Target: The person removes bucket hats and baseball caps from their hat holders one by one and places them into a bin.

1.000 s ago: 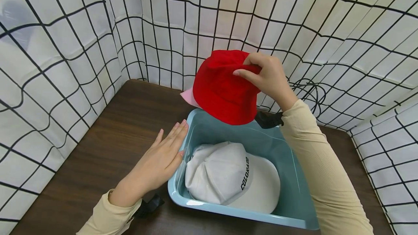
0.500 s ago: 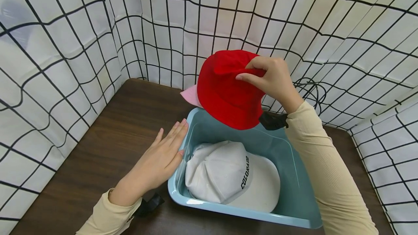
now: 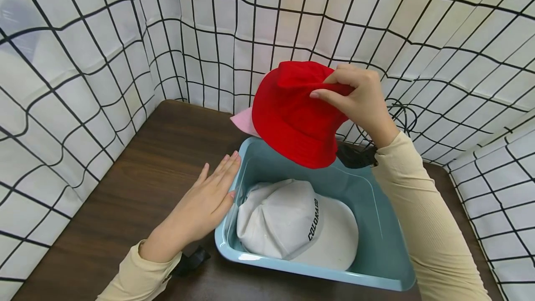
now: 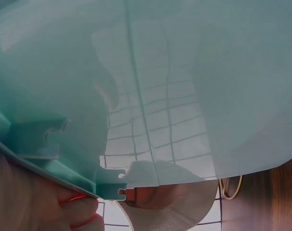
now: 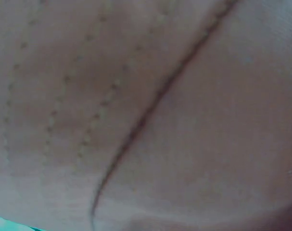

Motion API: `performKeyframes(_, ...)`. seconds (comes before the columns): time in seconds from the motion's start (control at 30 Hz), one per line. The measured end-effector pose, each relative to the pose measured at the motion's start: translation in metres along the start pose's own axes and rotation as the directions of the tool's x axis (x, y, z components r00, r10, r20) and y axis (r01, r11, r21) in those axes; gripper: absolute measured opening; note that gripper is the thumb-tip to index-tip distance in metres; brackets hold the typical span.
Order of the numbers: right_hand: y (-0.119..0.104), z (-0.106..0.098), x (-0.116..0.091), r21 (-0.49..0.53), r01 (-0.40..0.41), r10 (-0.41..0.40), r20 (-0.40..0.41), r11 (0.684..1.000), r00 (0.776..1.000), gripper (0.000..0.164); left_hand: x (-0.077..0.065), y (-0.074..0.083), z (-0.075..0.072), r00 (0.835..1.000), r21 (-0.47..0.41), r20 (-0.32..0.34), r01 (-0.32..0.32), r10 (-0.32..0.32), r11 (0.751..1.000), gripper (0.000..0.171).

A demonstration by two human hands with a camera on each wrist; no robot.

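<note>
My right hand [image 3: 357, 99] pinches the side of a red bucket hat [image 3: 296, 120] between thumb and fingers, above the back of a blue plastic basin [image 3: 309, 275]. From behind the hat's left edge a pink pointed piece of fabric [image 3: 244, 122] sticks out; I cannot tell whether it belongs to the same hat. In the basin lies a white cap [image 3: 277, 219] lettered COLORADO, its bill toward the right. My left hand [image 3: 205, 203] rests with straight fingers against the basin's left rim. Stitched fabric [image 5: 64, 96] fills the right wrist view at close range.
The basin stands on a dark brown wooden table [image 3: 125, 189]. Black wire grid panels [image 3: 217, 36] with white sheeting surround the table at the back and sides. Coiled black cable [image 3: 403, 115] lies near the back right. The basin's wall [image 4: 160, 96] fills most of the left wrist view.
My right hand has shifted a little to the right with the red bucket hat, and its lower edge hangs slightly lower. The left hand and the white cap have stayed put.
</note>
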State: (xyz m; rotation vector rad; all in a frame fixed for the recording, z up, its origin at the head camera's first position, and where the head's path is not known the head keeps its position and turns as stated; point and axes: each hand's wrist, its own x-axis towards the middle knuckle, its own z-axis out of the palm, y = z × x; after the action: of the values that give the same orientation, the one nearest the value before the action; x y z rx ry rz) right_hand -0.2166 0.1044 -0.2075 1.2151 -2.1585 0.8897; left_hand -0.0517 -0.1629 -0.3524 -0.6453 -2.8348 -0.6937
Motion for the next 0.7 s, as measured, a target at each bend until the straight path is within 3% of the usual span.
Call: performKeyframes(0.7, -0.021, -0.021, -0.012, 0.01, 0.047, -0.047, -0.022, 0.999, 0.999, 0.014, 0.0, 0.001, -0.002, 1.0, 0.03, 0.01, -0.001, 0.001, 1.0, 0.061)
